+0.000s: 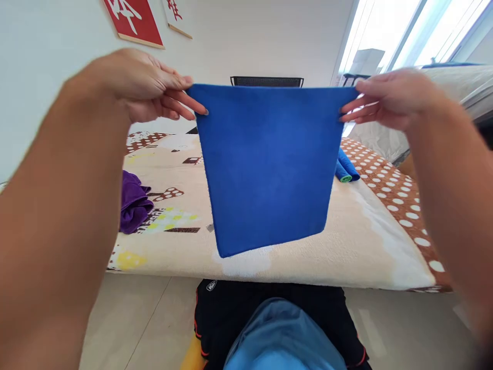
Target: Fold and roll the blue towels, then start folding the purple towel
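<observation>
I hold a blue cloth up in front of me, stretched flat and hanging down over the bed. My left hand pinches its top left corner with thumb and fingers. My right hand pinches the top right corner the same way. The cloth's lower edge hangs slightly tilted, just above the near side of the bed.
A bed with a patterned cream blanket lies below. A crumpled purple cloth sits at its left. A rolled blue cloth with a green end lies at the right. A dark chair back stands behind. My knees are at the bottom.
</observation>
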`<state>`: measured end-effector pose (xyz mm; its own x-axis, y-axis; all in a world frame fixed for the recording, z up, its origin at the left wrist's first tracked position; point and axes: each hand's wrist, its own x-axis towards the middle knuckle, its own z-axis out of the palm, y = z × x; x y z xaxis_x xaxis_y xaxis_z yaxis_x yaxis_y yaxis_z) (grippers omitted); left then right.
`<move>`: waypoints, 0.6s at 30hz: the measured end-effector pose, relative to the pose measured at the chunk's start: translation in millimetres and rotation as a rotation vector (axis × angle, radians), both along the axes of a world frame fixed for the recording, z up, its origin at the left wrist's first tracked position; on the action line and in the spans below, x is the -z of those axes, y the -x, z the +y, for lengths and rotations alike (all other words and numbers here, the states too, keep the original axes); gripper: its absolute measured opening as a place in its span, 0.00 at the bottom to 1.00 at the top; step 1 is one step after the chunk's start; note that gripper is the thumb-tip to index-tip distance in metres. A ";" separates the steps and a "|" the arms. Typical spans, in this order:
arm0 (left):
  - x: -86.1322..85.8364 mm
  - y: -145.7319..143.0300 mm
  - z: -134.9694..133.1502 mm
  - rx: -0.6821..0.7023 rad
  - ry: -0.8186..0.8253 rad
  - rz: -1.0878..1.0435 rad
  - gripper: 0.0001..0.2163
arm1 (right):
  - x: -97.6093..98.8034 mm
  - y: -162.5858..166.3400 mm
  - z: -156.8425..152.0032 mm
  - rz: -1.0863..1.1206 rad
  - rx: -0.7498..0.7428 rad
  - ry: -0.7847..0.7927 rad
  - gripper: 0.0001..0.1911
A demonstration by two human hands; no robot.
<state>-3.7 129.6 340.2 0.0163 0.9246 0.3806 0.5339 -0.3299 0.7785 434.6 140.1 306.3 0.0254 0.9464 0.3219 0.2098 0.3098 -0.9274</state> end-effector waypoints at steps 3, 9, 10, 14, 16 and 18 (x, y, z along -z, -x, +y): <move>15.1 -19.3 14.7 -0.067 0.079 -0.127 0.12 | 18.7 14.8 19.3 0.032 -0.004 0.032 0.10; 24.2 -37.7 38.9 -0.078 -0.305 -0.245 0.12 | 25.7 37.3 50.0 0.266 0.106 -0.318 0.10; 27.8 -35.0 39.8 -0.055 -0.346 -0.241 0.13 | 28.2 38.1 51.1 0.279 0.108 -0.358 0.10; 66.9 -13.0 22.5 0.094 -0.358 -0.143 0.17 | 64.7 26.5 38.0 0.195 0.074 -0.331 0.12; 103.1 1.2 2.7 0.145 -0.281 -0.046 0.16 | 101.8 14.5 21.9 0.044 0.008 -0.263 0.11; 147.6 14.6 -19.7 0.175 -0.137 0.056 0.17 | 148.5 2.4 1.8 -0.147 -0.087 -0.185 0.13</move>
